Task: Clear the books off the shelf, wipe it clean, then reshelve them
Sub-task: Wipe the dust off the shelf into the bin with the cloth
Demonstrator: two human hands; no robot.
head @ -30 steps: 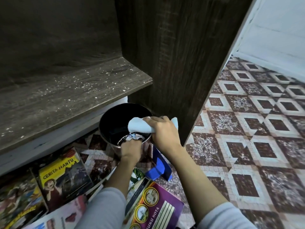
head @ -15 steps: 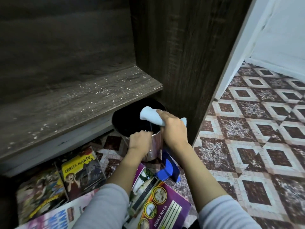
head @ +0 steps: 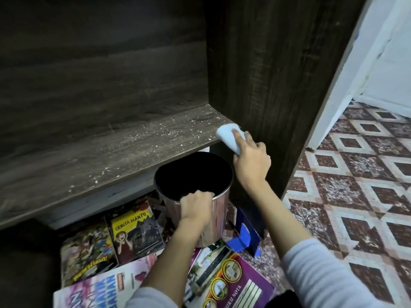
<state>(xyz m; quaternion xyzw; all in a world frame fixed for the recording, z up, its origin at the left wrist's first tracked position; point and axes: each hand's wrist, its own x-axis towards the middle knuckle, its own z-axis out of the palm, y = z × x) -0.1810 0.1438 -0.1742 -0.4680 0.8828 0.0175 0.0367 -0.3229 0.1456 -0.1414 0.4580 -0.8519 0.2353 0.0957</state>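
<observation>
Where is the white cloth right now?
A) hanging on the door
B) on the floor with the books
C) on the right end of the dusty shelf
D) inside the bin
C: the right hand holds the white cloth against the right end of the shelf, above the bin that the left hand grips by its rim.

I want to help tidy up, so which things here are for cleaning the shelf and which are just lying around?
For the job:
speckled shelf
white cloth, held in the right hand
metal bin, rim gripped by the left hand
books on the floor

Just lying about:
blue folded thing beside the bin
patterned floor tiles
</observation>
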